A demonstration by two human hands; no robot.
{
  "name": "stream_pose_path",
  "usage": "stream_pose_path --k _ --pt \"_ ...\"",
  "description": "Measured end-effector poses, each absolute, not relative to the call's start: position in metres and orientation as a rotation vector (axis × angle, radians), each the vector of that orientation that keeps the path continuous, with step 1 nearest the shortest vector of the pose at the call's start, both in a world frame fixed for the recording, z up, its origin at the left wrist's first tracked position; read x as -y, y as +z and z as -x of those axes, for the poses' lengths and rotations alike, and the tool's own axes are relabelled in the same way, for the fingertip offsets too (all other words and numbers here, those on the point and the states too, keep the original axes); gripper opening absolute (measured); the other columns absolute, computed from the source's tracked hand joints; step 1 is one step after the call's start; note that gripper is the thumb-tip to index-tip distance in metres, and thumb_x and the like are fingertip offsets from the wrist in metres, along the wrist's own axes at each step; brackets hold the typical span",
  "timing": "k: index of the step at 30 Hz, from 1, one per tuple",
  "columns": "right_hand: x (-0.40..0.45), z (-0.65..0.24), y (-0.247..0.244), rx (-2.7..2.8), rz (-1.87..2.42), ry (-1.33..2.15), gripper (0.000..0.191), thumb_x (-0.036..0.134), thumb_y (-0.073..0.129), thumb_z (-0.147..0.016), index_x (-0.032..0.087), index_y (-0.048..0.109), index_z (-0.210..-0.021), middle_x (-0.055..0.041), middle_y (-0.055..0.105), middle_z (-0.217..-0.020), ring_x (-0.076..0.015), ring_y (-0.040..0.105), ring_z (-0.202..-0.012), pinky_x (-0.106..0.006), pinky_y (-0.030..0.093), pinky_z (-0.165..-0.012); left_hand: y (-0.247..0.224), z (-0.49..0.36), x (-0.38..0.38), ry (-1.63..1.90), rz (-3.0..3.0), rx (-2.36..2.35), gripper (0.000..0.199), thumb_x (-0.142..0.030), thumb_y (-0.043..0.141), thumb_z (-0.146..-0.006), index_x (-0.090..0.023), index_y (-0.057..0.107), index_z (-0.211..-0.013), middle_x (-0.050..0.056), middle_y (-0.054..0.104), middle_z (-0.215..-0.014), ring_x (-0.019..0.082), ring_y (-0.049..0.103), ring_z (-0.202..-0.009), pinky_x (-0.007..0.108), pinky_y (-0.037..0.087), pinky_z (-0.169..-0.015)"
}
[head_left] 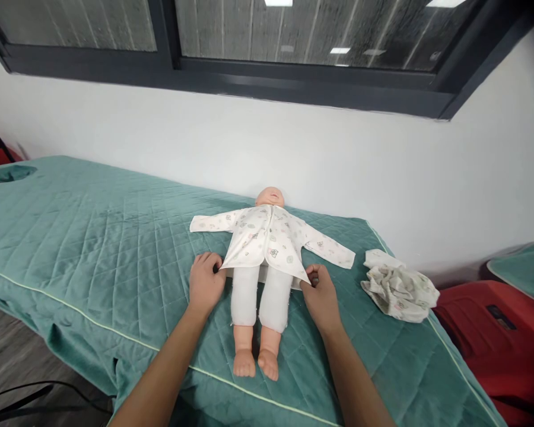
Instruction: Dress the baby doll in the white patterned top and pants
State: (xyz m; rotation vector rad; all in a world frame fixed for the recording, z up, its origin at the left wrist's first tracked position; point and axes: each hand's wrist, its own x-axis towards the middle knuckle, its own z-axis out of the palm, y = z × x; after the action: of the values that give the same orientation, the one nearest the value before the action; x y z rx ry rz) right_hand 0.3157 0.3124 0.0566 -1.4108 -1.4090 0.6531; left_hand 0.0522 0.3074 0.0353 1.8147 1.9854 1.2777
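A baby doll (pixel 273 296) lies on its back on the green quilted bed cover, its head toward the wall and its bare feet toward me. It wears a white printed baby jacket (pixel 269 234), closed at the front, with both sleeves spread out to the sides. My left hand (pixel 207 279) is closed at the jacket's lower left corner, pinching the hem. At the lower right corner, my right hand (pixel 320 290) pinches the hem between thumb and fingers. White padded cloth covers the doll's legs below the hem.
A crumpled printed cloth (pixel 398 287) lies on the bed cover (pixel 115 237) to the right. Beyond the bed's right edge stands a red plastic object (pixel 476 332). The white wall and dark window frame (pixel 293 86) rise behind. A black cable (pixel 62 385) hangs at lower left.
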Motion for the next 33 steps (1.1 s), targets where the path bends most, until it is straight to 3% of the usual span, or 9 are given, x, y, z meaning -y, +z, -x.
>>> stream_pose_path --k 6,11,15,20,24,29,31,33 --pt "-0.315 -0.318 0.050 1.518 1.330 0.586 0.027 0.018 0.053 -0.069 0.022 0.051 -0.095 -0.0064 0.055 -0.112 -0.0239 0.053 -0.106 -0.038 0.049 -0.081 0.033 -0.051 -0.305 1.274 -1.739 -2.074 0.013 -0.013 0.056 -0.071 -0.022 0.049 -0.064 0.001 0.061 -0.080 0.023 0.054 -0.089 0.035 0.039 -0.084" --pt "-0.319 -0.320 0.043 1.489 1.310 0.609 0.046 0.015 0.051 -0.068 0.022 0.050 -0.113 -0.0102 0.050 -0.127 -0.0257 0.049 -0.121 -0.046 0.048 -0.095 0.035 -0.052 -0.300 1.258 -1.716 -2.086 0.013 -0.015 0.058 -0.074 -0.023 0.051 -0.066 0.002 0.064 -0.082 0.024 0.054 -0.092 0.037 0.038 -0.085" --pt "-0.320 -0.321 0.040 1.484 1.275 0.657 0.057 0.011 0.050 -0.065 0.022 0.048 -0.121 -0.0104 0.048 -0.129 -0.0253 0.048 -0.125 -0.050 0.043 -0.105 0.036 -0.052 -0.297 1.232 -1.706 -2.081 0.011 -0.016 0.058 -0.076 -0.023 0.053 -0.069 0.002 0.065 -0.083 0.024 0.055 -0.091 0.037 0.037 -0.085" --pt "-0.320 -0.323 0.040 1.501 1.277 0.661 0.059 0.009 0.047 -0.063 0.023 0.051 -0.120 -0.0097 0.047 -0.129 -0.0249 0.048 -0.125 -0.051 0.042 -0.107 0.036 -0.052 -0.295 1.239 -1.727 -2.054 0.010 -0.018 0.058 -0.077 -0.023 0.053 -0.070 0.001 0.064 -0.083 0.023 0.055 -0.088 0.036 0.038 -0.085" --pt "-0.318 -0.322 0.044 1.523 1.242 0.665 0.060 0.008 0.047 -0.062 0.024 0.054 -0.120 -0.0097 0.041 -0.137 -0.0254 0.039 -0.136 -0.050 0.040 -0.110 0.037 -0.052 -0.294 1.233 -1.712 -2.056 0.009 -0.019 0.058 -0.078 -0.023 0.054 -0.071 0.002 0.064 -0.083 0.023 0.057 -0.090 0.037 0.039 -0.086" --pt "-0.312 -0.327 0.047 1.274 1.067 0.957 0.067 0.011 0.063 -0.064 0.029 0.055 -0.127 -0.0042 0.037 -0.152 -0.0252 0.029 -0.145 -0.051 0.027 -0.120 0.034 -0.050 -0.290 1.464 -1.624 -1.759 0.010 -0.016 0.053 -0.078 -0.022 0.059 -0.083 0.004 0.066 -0.108 0.022 0.058 -0.105 0.038 0.042 -0.095" --pt "-0.311 -0.332 0.046 1.049 0.952 1.143 0.061 0.017 0.069 -0.067 0.030 0.057 -0.126 -0.0024 0.044 -0.150 -0.0247 0.033 -0.144 -0.049 0.023 -0.122 0.033 -0.050 -0.289 1.587 -1.498 -1.577 0.019 -0.017 0.051 -0.079 -0.021 0.062 -0.093 0.006 0.064 -0.119 0.022 0.058 -0.110 0.038 0.044 -0.098" --pt "-0.315 -0.338 0.044 0.874 0.868 1.255 0.044 0.024 0.068 -0.074 0.029 0.064 -0.118 -0.0030 0.054 -0.143 -0.0238 0.042 -0.139 -0.046 0.025 -0.122 0.034 -0.049 -0.290 1.599 -1.340 -1.464 0.025 -0.022 0.053 -0.082 -0.020 0.064 -0.104 0.008 0.065 -0.121 0.022 0.059 -0.113 0.039 0.043 -0.102"
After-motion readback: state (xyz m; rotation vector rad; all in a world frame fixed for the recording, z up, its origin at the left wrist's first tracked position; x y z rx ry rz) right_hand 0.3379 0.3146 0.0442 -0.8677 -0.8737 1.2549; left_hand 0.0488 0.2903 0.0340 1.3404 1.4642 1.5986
